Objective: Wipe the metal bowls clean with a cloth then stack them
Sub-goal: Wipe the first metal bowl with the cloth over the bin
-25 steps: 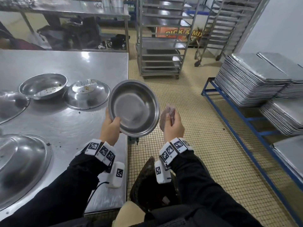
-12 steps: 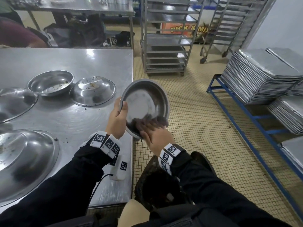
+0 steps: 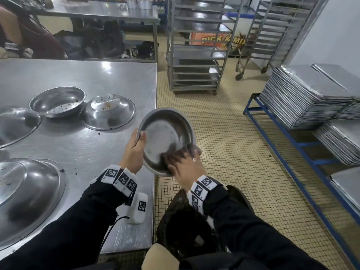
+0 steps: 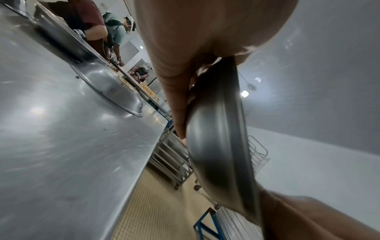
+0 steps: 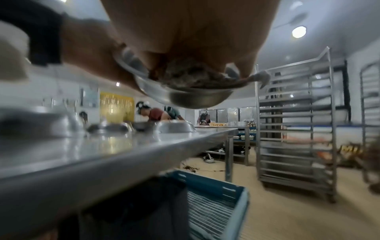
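Beyond the table's right edge, my left hand (image 3: 134,151) grips a round metal bowl (image 3: 165,131) by its left rim, thumb inside, the bowl tilted toward me. My right hand (image 3: 182,159) presses a dark crumpled cloth (image 3: 169,152) into the bowl's lower inside wall with spread fingers, blurred by motion. The left wrist view shows the bowl (image 4: 218,138) edge-on with my fingers (image 4: 176,100) behind it. In the right wrist view the cloth (image 5: 185,78) lies bunched under my palm in the bowl (image 5: 189,99).
On the steel table (image 3: 87,152) stand an upright soiled bowl (image 3: 57,102), an upturned bowl (image 3: 109,112) with crumbs and two large upturned bowls (image 3: 25,195) at the left. Tray racks (image 3: 196,55) stand ahead, and stacked trays (image 3: 303,98) sit on a blue frame at the right.
My right hand brought the cloth from beside the bowl into it and now rubs the lower inside. The left hand kept its grip and tilted the bowl a little.
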Tool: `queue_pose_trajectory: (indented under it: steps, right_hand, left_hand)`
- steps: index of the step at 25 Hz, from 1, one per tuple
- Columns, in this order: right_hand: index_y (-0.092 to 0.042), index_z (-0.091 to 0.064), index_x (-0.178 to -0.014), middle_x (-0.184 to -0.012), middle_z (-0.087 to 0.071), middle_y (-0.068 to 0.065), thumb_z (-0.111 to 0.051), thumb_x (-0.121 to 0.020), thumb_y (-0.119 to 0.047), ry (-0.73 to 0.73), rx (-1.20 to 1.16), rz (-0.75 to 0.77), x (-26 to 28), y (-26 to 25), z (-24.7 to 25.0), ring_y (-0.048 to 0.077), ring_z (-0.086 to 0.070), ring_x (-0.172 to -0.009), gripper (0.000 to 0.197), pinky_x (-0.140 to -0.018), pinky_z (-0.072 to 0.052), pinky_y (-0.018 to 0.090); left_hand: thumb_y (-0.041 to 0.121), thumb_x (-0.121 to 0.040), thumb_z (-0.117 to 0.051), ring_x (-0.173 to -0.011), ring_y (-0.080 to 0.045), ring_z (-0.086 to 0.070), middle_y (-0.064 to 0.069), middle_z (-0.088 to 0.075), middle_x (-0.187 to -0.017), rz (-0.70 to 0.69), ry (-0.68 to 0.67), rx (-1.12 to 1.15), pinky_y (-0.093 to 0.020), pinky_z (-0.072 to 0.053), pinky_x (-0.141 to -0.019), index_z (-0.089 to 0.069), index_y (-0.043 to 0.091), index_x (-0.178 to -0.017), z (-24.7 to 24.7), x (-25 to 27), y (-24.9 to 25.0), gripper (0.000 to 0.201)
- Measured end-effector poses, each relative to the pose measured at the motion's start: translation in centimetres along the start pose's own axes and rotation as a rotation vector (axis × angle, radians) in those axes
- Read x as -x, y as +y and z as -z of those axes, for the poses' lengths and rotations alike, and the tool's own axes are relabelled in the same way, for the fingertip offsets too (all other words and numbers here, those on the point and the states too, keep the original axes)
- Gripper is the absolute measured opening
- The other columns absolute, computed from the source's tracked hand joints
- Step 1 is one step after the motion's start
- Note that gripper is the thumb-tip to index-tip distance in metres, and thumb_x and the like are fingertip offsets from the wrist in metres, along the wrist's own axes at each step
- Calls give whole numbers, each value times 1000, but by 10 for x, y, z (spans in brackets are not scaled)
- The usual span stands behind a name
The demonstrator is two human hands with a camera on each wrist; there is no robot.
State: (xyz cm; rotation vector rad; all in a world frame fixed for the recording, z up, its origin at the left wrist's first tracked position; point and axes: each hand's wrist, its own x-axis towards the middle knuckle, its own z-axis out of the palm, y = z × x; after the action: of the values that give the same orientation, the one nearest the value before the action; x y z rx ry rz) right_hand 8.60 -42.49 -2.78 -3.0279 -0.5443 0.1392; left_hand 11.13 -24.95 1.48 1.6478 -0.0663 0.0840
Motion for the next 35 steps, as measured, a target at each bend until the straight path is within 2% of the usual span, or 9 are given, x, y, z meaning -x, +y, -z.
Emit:
queue_pose_trajectory:
  steps: [4, 7, 10, 11, 13, 18, 23, 29, 35]
  right_hand:
    - [-18, 6, -150, -156, 17, 4, -16, -101, -40, -40, 72, -155, 3, 36, -4, 25, 30, -138, 58, -117, 3, 51]
    - [-14, 20, -145, -149, 32, 5, -20, -102, -34, 75, -57, -184, -5, 50, 2, 26, 27, -138, 62, -119, -8, 44]
    - [-18, -1, -151, -157, -11, 7, -35, -101, -31, 304, -395, -231, -18, 55, 19, 23, -36, -133, 62, -100, -43, 28]
    - [-18, -18, -150, -142, -42, 7, -41, -99, -30, 392, -514, -262, -21, 58, 26, 15, -55, -108, 57, -87, -51, 26]
    - [-16, -48, -130, -96, -64, -1, -50, -96, -28, 445, -668, -311, -25, 63, 37, 12, -61, -77, 36, -75, -56, 30]
    - [-9, -60, -104, -80, -61, -3, -55, -94, -19, 501, -905, -492, -26, 53, 38, 6, -58, -66, 15, -54, -45, 14]
    - [-10, -59, -100, -81, -59, -7, -54, -94, -18, 656, -1150, -606, -25, 30, 39, 5, -59, -71, 11, -57, -45, 13]
    - [-23, -57, -106, -95, -64, -7, -43, -100, -27, 447, -1354, -576, -10, 26, 32, 12, -64, -89, 16, -80, -57, 39]
    - [-14, -55, -120, -107, -59, -4, -46, -97, -29, 513, -938, -439, 0, 15, 25, 8, -55, -95, 29, -87, -50, 27]
  left_hand:
    - [34, -104, -31, -91, -6, -58, 4, -60, -100, 106, -50, -20, -12, -46, -67, -51, 31, -109, -8, 15, -4, 21]
    - [43, -102, -30, -84, -14, -61, 0, -61, -96, 175, -92, -59, -20, -49, -57, -47, 31, -118, -11, 9, 2, 27]
    - [49, -100, -31, -71, -21, -66, -7, -66, -86, 246, -126, -46, -28, -54, -57, -53, 23, -121, -5, -2, 6, 40]
    - [51, -99, -32, -73, -25, -67, -9, -67, -87, 273, -141, -30, -34, -56, -63, -56, 23, -116, -2, -4, 7, 41]
    - [53, -97, -36, -78, -28, -67, -11, -69, -90, 317, -179, 5, -40, -55, -71, -60, 25, -107, 6, -8, 9, 39]
    - [52, -84, -62, -94, -30, -67, -4, -67, -106, 195, -216, 44, -29, -56, -68, -51, 28, -127, 19, -16, 10, 50]
    - [33, -82, -62, -110, -1, -58, 8, -52, -126, -44, -182, -30, -24, -53, -88, -18, 30, -148, 8, -6, 6, 79]
    - [-8, -91, -46, -105, -3, -54, 6, -50, -119, -60, -71, -43, -10, -51, -74, -19, 33, -146, 5, -3, 4, 74]
    - [26, -103, -38, -102, -22, -58, -6, -56, -120, -20, -8, -139, -30, -48, -83, -25, 32, -146, 16, -4, -1, 45]
